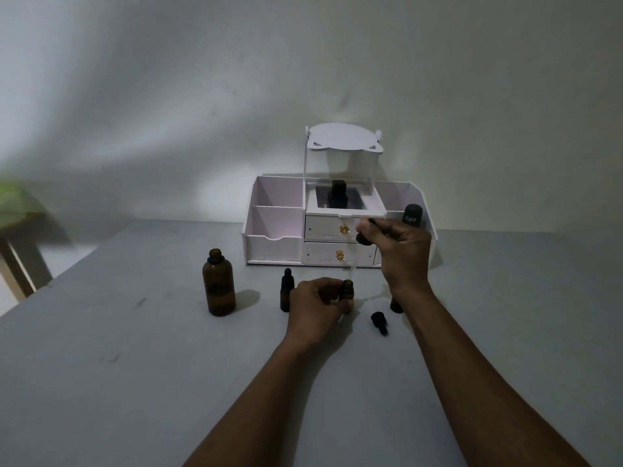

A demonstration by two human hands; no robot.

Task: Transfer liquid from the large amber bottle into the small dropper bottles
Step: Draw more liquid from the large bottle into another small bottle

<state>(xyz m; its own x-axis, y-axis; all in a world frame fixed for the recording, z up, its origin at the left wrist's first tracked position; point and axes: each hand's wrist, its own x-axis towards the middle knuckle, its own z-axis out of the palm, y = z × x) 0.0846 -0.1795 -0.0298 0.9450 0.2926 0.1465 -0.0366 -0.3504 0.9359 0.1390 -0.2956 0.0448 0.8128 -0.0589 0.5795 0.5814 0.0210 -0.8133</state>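
The large amber bottle [218, 285] stands uncapped on the grey table, left of my hands. My left hand [317, 303] grips an open small amber bottle [347, 289] that stands on the table. Above it my right hand [396, 246] pinches the black bulb of a dropper [365, 235], whose clear glass tube slants down toward the small bottle's mouth. A capped small dropper bottle [287, 291] stands just left of my left hand. A third small bottle [396, 305] is mostly hidden behind my right wrist. A loose black dropper cap [379, 321] lies on the table.
A white desk organiser [273, 241] with two drawers and open compartments stands at the back against the wall. A dark bottle [338, 193] sits in its middle tray, and a black "Kahf" bottle [412, 215] in its right compartment. A wooden stool [20, 237] stands far left.
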